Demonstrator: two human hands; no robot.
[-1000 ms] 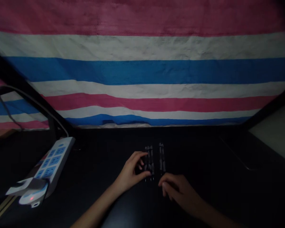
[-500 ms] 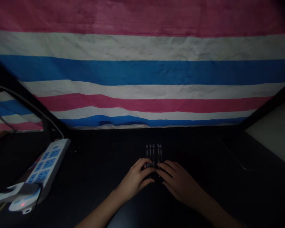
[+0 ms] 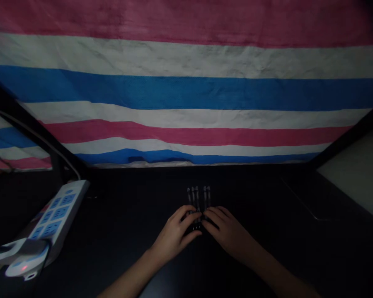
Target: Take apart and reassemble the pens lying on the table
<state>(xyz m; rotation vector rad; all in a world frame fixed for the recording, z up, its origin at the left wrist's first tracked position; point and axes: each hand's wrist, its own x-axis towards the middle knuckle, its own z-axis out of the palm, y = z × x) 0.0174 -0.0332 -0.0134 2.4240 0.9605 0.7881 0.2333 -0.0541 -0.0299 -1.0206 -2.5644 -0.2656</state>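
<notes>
Several slim, pen-like sticks (image 3: 197,193) with pale upper tips lie side by side on the black desk. They point away from me, with a gap between the left group and the right pair. My left hand (image 3: 175,231) is curled over the lower part of the left group, its fingers bent and its thumb held lower. From the other side my right hand (image 3: 228,231) has bent fingers against the lower part of the right pair (image 3: 207,194). The fingertips of both hands almost meet. Dim light and my fingers hide much of the sticks, so their exact kind is unclear.
A white power strip (image 3: 66,215) with blue sockets, a plugged-in adapter (image 3: 31,247) and a lit red light lies at the left. Its cable (image 3: 54,148) runs up and left. A striped sheet (image 3: 186,93) hangs behind the desk. A dark flat panel (image 3: 313,198) is at the right.
The view has shifted slightly. My right hand has come in a little closer and higher on the sticks, and the left sticks now lean slightly. Both hands stay at the sticks.
</notes>
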